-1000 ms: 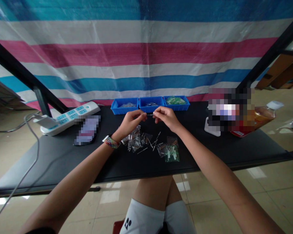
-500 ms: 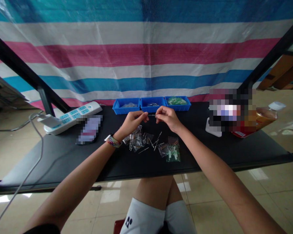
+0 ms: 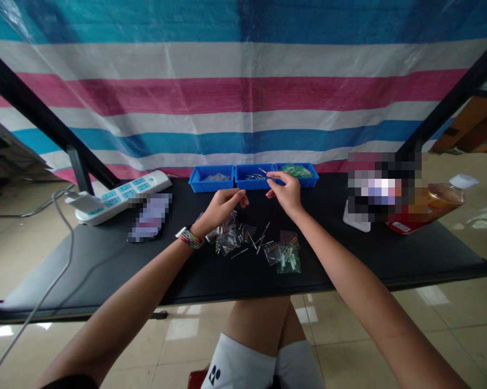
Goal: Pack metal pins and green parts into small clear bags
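Observation:
My right hand (image 3: 285,190) is closed in a pinch on a thin metal pin (image 3: 262,170), held over the middle blue bin (image 3: 254,185). More such pins (image 3: 255,176) lie inside that bin. Left of it, my left hand (image 3: 226,205) hovers above the table with thumb and fingers drawn together, nothing visible in them. Below the left hand is a heap of small clear bags with metal parts (image 3: 229,237). Loose metal pins (image 3: 261,239) lie beside the heap. Nearer my right forearm are small clear bags (image 3: 272,252) and a green-tinted bag with pale pieces (image 3: 289,260).
The left blue bin (image 3: 192,181) holds clear plastic, the right blue bin (image 3: 317,175) green bags. A power strip (image 3: 124,197) and a blurred-out phone-like object (image 3: 150,216) lie left. A drink bottle (image 3: 441,200) and a white object (image 3: 357,217) are right. Striped sheeting (image 3: 243,97) hangs behind.
The pin that was stretched between both hands is now in my right hand alone, which has moved slightly right toward the middle bin. My left hand has let go of it.

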Tool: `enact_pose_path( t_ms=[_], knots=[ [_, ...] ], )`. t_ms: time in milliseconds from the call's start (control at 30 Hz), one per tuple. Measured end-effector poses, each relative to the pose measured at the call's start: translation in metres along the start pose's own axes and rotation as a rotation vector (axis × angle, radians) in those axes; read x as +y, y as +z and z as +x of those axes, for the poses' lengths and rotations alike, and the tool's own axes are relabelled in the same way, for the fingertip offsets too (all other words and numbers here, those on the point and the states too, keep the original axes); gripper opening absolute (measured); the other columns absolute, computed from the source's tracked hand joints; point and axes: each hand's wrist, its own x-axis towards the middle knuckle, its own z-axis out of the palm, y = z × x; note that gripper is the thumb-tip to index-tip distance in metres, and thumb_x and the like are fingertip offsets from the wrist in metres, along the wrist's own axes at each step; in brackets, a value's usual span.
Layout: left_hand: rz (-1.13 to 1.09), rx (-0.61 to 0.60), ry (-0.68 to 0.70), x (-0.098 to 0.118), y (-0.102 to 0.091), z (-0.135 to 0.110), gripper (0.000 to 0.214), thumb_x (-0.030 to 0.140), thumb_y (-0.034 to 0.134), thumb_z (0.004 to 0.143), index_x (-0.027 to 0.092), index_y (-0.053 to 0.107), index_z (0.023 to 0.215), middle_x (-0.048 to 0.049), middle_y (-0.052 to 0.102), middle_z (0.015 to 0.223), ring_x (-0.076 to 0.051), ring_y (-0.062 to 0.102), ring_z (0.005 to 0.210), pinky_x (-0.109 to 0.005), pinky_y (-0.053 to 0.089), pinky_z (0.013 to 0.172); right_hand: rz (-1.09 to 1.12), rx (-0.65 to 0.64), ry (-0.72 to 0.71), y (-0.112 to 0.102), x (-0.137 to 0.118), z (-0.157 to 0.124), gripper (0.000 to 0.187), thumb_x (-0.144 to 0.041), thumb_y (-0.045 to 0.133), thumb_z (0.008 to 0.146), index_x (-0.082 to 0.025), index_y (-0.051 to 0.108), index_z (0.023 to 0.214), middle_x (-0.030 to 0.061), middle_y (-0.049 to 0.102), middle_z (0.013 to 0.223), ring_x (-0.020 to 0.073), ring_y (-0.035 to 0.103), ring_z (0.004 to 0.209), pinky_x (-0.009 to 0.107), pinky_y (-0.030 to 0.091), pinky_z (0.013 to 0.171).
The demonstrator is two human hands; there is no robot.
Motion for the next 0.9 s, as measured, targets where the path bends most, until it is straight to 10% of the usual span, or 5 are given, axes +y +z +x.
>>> enact_pose_path(
  t_ms=[133, 367, 633, 900],
  knots=[
    [0.014, 0.008, -0.009, 0.000, 0.000, 0.000, 0.051, 0.057, 0.056, 0.104, 0.018, 0.077, 0.080, -0.0072, 0.078, 0.078, -0.020, 0.070, 0.074, -0.032, 0.054, 0.073, -0.097, -0.159, -0.029, -0.008, -0.005, 0.000, 0.021, -0.037, 0.072, 0.083, -0.018, 0.078, 0.090, 0.0078, 0.080, 0.096, 0.0123, 0.066, 0.051, 0.024, 0.051, 0.049],
    [0.024, -0.010, 0.003, -0.001, 0.000, -0.001, 0.048, 0.053, 0.056, 0.105, 0.018, 0.077, 0.080, -0.0073, 0.078, 0.079, -0.019, 0.070, 0.074, -0.031, 0.052, 0.071, -0.315, -0.854, 0.015, -0.039, -0.021, -0.003, 0.015, -0.014, 0.073, 0.072, -0.016, 0.083, 0.082, 0.0005, 0.072, 0.070, 0.0101, 0.054, 0.055, 0.022, 0.039, 0.053],
    [0.042, -0.016, 0.003, -0.001, 0.001, -0.002, 0.048, 0.052, 0.055, 0.106, 0.018, 0.078, 0.082, -0.0070, 0.078, 0.078, -0.019, 0.070, 0.074, -0.031, 0.052, 0.071, -0.428, -1.028, 0.063, -0.045, -0.025, -0.006, 0.017, -0.009, 0.080, 0.066, -0.018, 0.085, 0.079, -0.0008, 0.070, 0.069, 0.0110, 0.056, 0.059, 0.022, 0.040, 0.056],
    [0.073, -0.026, 0.039, 0.008, 0.003, -0.005, 0.036, 0.048, 0.060, 0.103, 0.019, 0.076, 0.090, -0.0061, 0.078, 0.088, -0.021, 0.071, 0.084, -0.032, 0.054, 0.078, -0.287, -0.758, 0.024, -0.039, -0.022, -0.010, 0.007, -0.023, 0.076, 0.079, -0.016, 0.078, 0.081, -0.0009, 0.068, 0.069, 0.0100, 0.052, 0.055, 0.022, 0.038, 0.053]
  ],
)
